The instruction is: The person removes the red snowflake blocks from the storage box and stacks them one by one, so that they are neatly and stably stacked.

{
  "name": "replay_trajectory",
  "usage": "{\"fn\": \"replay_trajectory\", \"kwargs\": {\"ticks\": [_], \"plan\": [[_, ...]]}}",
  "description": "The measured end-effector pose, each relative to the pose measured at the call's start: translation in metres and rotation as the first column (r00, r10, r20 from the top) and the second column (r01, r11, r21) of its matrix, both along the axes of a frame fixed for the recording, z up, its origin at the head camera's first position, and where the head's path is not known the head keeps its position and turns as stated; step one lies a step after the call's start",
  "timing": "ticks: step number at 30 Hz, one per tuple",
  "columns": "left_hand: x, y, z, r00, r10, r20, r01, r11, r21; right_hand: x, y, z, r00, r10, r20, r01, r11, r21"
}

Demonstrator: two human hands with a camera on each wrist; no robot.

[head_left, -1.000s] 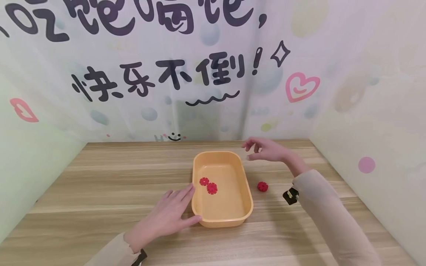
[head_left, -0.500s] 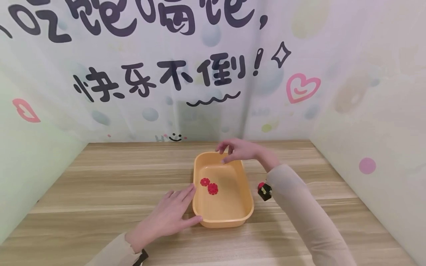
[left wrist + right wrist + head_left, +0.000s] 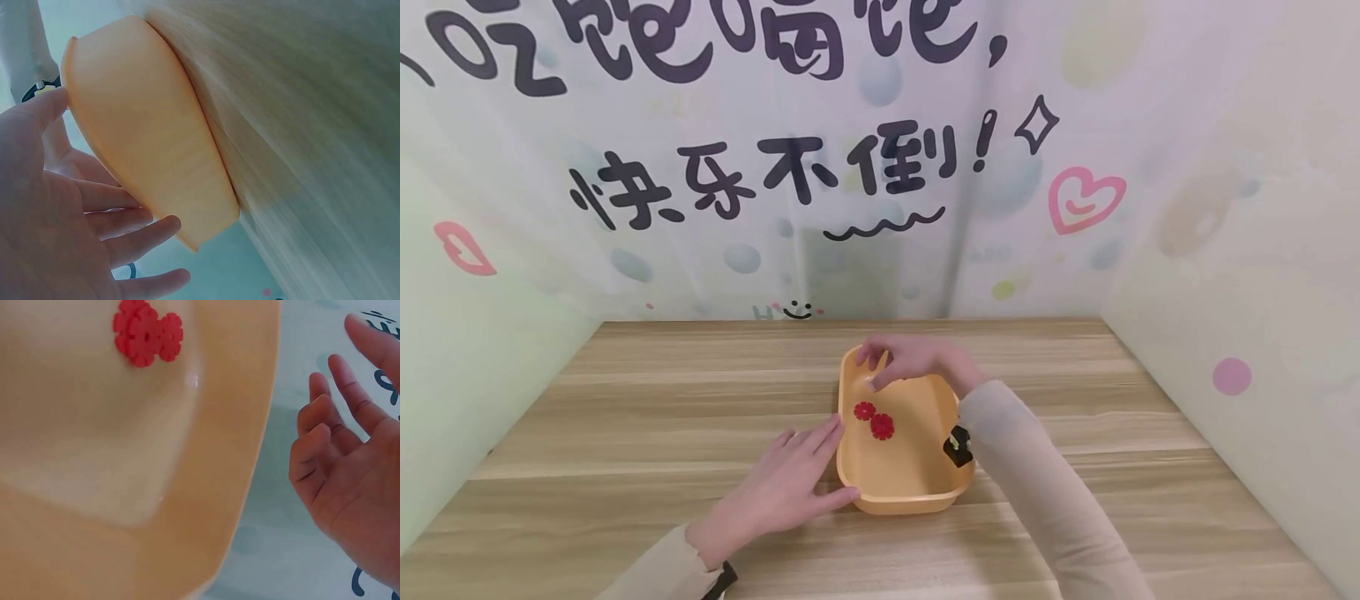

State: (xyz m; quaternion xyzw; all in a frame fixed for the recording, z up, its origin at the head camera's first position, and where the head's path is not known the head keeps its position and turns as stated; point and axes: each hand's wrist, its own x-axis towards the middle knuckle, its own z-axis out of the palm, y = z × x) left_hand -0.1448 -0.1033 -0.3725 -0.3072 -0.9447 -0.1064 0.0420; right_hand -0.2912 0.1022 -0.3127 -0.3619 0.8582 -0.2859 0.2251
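Beyond both grips rises a backdrop (image 3: pixel 820 275) with dark lettering, and beneath them spreads the wood-patterned worktop (image 3: pixel 685 400). The orange tray (image 3: pixel 917 475) sits just right of the left grip and under the right grip. The left grip (image 3: pixel 778 492) is released, fingers extended, thumb touching the tray's rim. The right grip (image 3: pixel 910 357) is released too, fingers loosely bent, above the tray's far end. Red notched discs (image 3: pixel 882 427) lie clustered inside the tray, nearer the person than the right grip.
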Motion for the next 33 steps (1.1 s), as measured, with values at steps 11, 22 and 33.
{"fn": "replay_trajectory", "kwargs": {"ticks": [11, 22, 33], "plan": [[0.000, 0.001, 0.000, 0.999, 0.013, 0.030, -0.013, 1.000, -0.005, -0.005, 0.002, -0.028, 0.990, -0.076, 0.118, 0.052, 0.979, 0.198], [0.000, 0.001, 0.000, 1.000, 0.014, 0.025, -0.013, 1.000, -0.012, 0.001, -0.002, -0.052, 0.987, -0.120, 0.108, 0.080, 0.945, 0.316], [-0.001, 0.001, 0.000, 1.000, 0.007, 0.018, -0.006, 1.000, -0.021, 0.004, -0.006, -0.057, 0.968, -0.197, 0.157, 0.139, 0.938, 0.319]]}}
